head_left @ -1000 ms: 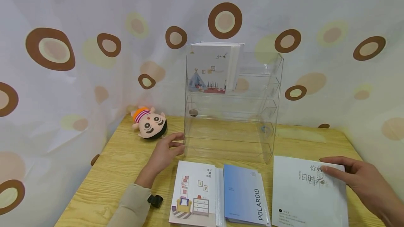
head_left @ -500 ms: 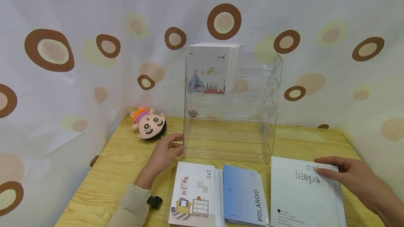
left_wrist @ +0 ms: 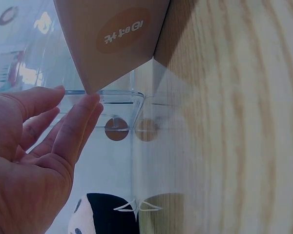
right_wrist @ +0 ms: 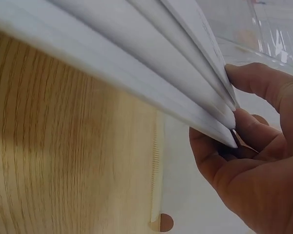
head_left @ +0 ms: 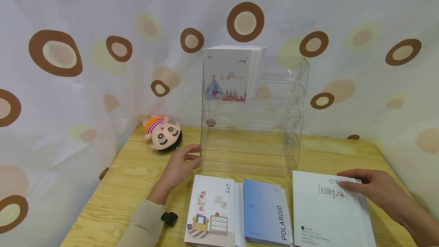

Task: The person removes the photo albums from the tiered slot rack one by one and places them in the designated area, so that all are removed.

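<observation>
My right hand grips the upper right edge of a white photo album with dark lettering, thumb on the cover and fingers behind. In the right wrist view its thick white pages fan apart slightly above the wood. My left hand rests its fingertips against the lower left side of a clear acrylic tiered rack; in the left wrist view the fingers are fairly straight. An illustrated album stands in the rack's upper left. On the table lie another illustrated album and a blue POLAROID album.
A plush doll lies left of the rack on the wooden table. Patterned white sheeting hangs behind and at both sides. A small black object sits beside the left sleeve.
The white album and my right hand have shifted a little to the left, and the album has turned to show more of its page edge. My left hand stays at the rack.
</observation>
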`<control>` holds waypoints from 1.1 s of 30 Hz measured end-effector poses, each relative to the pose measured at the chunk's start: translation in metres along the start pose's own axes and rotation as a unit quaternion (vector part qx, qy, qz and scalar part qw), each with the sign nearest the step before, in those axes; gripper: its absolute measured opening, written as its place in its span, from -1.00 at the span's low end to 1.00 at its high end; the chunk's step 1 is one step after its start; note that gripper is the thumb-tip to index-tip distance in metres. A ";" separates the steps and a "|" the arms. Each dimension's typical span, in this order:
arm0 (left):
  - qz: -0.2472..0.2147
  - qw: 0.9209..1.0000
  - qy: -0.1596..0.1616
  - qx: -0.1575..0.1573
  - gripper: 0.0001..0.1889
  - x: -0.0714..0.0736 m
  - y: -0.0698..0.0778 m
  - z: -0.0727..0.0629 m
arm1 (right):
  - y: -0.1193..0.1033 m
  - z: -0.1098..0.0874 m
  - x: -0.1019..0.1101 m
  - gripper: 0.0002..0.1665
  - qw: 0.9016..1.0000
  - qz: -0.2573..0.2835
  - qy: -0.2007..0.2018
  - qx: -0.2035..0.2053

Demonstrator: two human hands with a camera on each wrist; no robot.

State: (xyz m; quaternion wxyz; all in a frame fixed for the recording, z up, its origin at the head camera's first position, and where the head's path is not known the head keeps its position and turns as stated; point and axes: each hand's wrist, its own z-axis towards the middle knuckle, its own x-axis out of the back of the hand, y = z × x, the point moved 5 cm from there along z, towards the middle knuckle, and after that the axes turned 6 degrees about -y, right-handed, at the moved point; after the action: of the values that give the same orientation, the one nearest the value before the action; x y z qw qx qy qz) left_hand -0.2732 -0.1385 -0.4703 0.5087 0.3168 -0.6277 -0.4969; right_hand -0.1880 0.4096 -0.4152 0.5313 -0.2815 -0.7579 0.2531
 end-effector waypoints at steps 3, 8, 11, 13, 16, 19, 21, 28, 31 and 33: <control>-0.001 1.000 0.000 0.002 -0.45 0.000 0.001 0.001 | 0.002 0.005 -0.001 -0.35 1.000 -0.004 -0.016 0.001; -0.004 1.000 0.000 0.005 -0.45 0.000 0.001 0.002 | 0.008 0.014 -0.007 -0.36 0.998 0.014 -0.053 0.000; -0.001 1.000 0.000 0.001 -0.46 0.000 0.001 0.002 | 0.011 0.019 -0.012 -0.37 0.997 0.030 -0.068 0.004; 0.000 1.000 0.000 0.002 -0.45 0.000 0.001 0.002 | 0.013 0.021 -0.016 -0.38 0.996 0.040 -0.076 0.004; -0.002 1.000 0.001 0.011 -0.44 -0.001 0.001 0.002 | 0.016 0.025 -0.021 -0.38 0.995 0.050 -0.089 0.003; -0.004 1.000 0.001 0.014 -0.44 -0.001 0.001 0.001 | 0.019 0.027 -0.024 -0.37 0.994 0.053 -0.100 0.003; -0.004 1.000 0.000 0.013 -0.44 -0.001 0.002 0.001 | 0.020 0.029 -0.026 -0.37 0.993 0.051 -0.104 0.004; -0.006 1.000 0.000 0.013 -0.45 -0.001 0.001 0.000 | 0.020 0.035 -0.033 -0.39 0.992 0.048 -0.114 -0.004; -0.007 1.000 0.000 0.012 -0.44 -0.001 0.000 0.001 | 0.020 0.037 -0.034 -0.39 0.993 0.029 -0.113 -0.006; -0.007 1.000 0.000 0.012 -0.44 0.000 0.000 0.001 | 0.020 0.038 -0.035 -0.40 0.994 0.010 -0.110 -0.006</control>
State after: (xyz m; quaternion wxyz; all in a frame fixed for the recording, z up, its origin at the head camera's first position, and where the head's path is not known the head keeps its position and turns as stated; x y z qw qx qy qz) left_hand -0.2736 -0.1382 -0.4707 0.5012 0.3271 -0.6314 -0.4931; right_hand -0.2110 0.3964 -0.4633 0.4402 -0.2628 -0.8105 0.2833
